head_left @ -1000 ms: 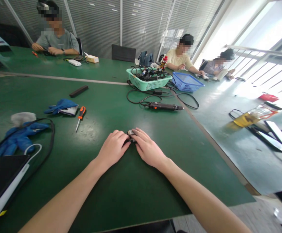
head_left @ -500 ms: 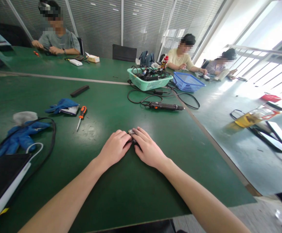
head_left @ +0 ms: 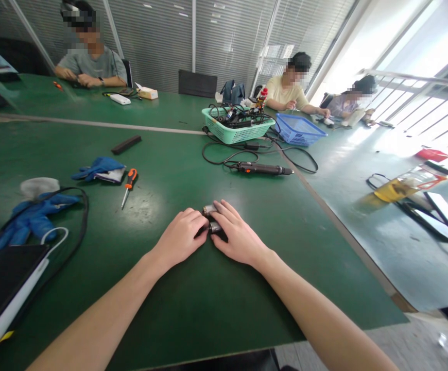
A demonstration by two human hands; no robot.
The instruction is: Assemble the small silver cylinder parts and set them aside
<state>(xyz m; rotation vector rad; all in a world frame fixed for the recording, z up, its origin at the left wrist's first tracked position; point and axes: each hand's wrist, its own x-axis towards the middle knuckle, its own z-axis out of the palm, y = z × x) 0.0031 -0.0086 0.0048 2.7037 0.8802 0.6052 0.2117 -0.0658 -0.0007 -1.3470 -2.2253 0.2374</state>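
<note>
Since earlier, your right hand (head_left: 239, 238) slides back, baring two metal cylinders (head_left: 212, 219); both hands' fingertips, left hand (head_left: 181, 238) included, pinch them. Loose grip risks rolling across the table (head_left: 208, 299).

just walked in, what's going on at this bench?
A person has both hands on the green table, the left hand and right hand meeting over small metal cylindrical parts; what they are is too small to tell. An orange-handled screwdriver and an electric screwdriver lie untouched farther off. Three other people work at the far side.
</note>
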